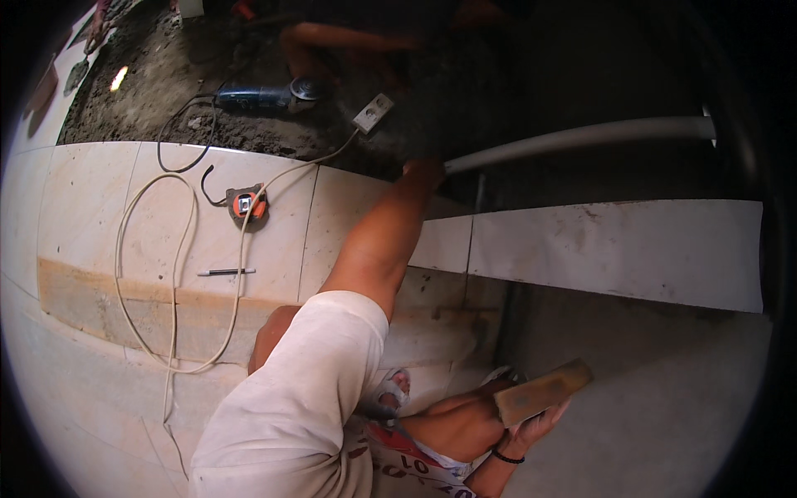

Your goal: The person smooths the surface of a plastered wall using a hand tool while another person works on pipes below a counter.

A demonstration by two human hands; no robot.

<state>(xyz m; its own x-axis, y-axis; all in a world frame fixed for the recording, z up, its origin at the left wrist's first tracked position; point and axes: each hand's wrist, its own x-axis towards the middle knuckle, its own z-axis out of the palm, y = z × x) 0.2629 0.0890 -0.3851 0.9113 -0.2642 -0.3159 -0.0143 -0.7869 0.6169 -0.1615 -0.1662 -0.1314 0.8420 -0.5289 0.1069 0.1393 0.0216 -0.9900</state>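
My left arm reaches forward, and my left hand (422, 170) is closed at the near end of a long pale straight bar (581, 137), apparently gripping it; the fingers are partly in shadow. The bar lies over dark mortar along the edge of pale tiles (357, 195). Low at the right, my right hand (534, 425) grips a flat brown block (541, 390), which looks like wood, beside my bent knee. A long white strip (614, 249) lies between the bar and my right hand.
An angle grinder (257, 98) and a white socket strip (372, 114) lie on rough mortar. An orange tape measure (247, 212), a pen (224, 272) and looped cables rest on tiles at left. Another person's bare limbs (340, 37) show at the top, another hand at the top-left rim.
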